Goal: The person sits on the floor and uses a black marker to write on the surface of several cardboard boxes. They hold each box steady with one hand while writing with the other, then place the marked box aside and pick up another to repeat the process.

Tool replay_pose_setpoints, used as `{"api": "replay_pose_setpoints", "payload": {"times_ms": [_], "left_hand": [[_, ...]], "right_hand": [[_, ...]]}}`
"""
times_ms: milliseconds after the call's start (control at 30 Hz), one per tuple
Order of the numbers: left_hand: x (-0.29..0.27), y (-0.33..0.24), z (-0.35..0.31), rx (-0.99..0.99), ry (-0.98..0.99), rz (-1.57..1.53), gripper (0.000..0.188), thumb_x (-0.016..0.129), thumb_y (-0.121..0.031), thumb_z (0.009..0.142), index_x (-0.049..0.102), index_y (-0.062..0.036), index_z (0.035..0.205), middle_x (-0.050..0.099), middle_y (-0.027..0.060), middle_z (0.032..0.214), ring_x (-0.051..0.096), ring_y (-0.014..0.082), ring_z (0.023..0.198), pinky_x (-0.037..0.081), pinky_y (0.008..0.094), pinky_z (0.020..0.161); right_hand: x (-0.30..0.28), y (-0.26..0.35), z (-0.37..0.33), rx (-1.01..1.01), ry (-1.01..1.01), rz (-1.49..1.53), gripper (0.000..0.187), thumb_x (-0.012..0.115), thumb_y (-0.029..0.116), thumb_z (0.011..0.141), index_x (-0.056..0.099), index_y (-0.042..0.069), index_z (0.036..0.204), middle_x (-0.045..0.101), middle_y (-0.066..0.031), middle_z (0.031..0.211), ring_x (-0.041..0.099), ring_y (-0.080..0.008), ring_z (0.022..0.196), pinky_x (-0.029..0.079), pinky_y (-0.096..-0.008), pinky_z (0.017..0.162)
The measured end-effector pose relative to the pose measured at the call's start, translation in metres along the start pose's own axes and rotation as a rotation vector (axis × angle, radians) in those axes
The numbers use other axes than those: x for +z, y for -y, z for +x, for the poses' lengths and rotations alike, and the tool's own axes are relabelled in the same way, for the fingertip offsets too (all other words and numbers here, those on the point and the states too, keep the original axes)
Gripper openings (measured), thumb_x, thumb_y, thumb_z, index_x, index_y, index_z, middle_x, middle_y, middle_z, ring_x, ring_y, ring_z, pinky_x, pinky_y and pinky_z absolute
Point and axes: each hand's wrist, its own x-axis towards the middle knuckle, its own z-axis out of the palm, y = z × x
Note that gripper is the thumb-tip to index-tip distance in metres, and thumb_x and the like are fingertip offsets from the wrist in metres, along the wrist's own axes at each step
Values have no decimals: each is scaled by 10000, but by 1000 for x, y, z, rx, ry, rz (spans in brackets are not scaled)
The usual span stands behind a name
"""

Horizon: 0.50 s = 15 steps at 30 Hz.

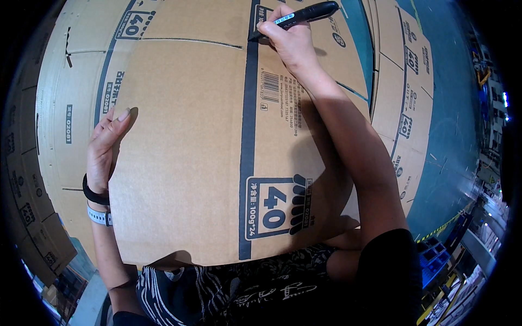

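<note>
Right hand [294, 48]: grips black marker [316, 12] | left hand [105, 136]: at cardboard [179, 136] edge

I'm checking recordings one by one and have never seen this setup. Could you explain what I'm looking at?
There's no machine: these are a person's bare hands. The only picture comes from a wide fisheye camera on their head, looking down, so straight edges bend near the rim.

A large cardboard sheet with dark printing spreads before the person. The right hand holds a black marker, its tip at the sheet's dark stripe. The left hand is at the sheet's left edge. More cardboard shows on both sides.
</note>
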Motion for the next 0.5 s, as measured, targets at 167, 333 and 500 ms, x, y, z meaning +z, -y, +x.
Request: {"api": "replay_pose_setpoints", "payload": {"times_ms": [167, 333, 500], "left_hand": [[1, -1, -2, -6, -23, 0, 373, 506, -162, 821, 442, 32, 1133, 500, 100, 1090, 448, 173, 1053, 262, 323, 979], [-1, 0, 0, -18, -11, 14, 394, 508, -167, 819, 426, 41, 1144, 495, 105, 1097, 445, 171, 1055, 263, 316, 975], [2, -2, -1, -27, -29, 11, 394, 514, -162, 814, 429, 38, 1143, 503, 100, 1092, 446, 165, 1053, 261, 315, 974]], "right_hand": [[0, 3, -2, 5, 2, -43, 162, 571, 95, 652, 429, 38, 599, 402, 21, 528, 386, -52, 502, 320, -216, 462], [0, -3, -4, 75, 27, 13, 157, 573, 103, 659, 437, 39, 612, 420, 16, 531, 414, -53, 509, 341, -212, 468], [0, -1, -6, 87, 32, 1, 155, 574, 109, 665, 442, 39, 623, 432, 14, 535, 431, -53, 516, 353, -213, 473]]}}
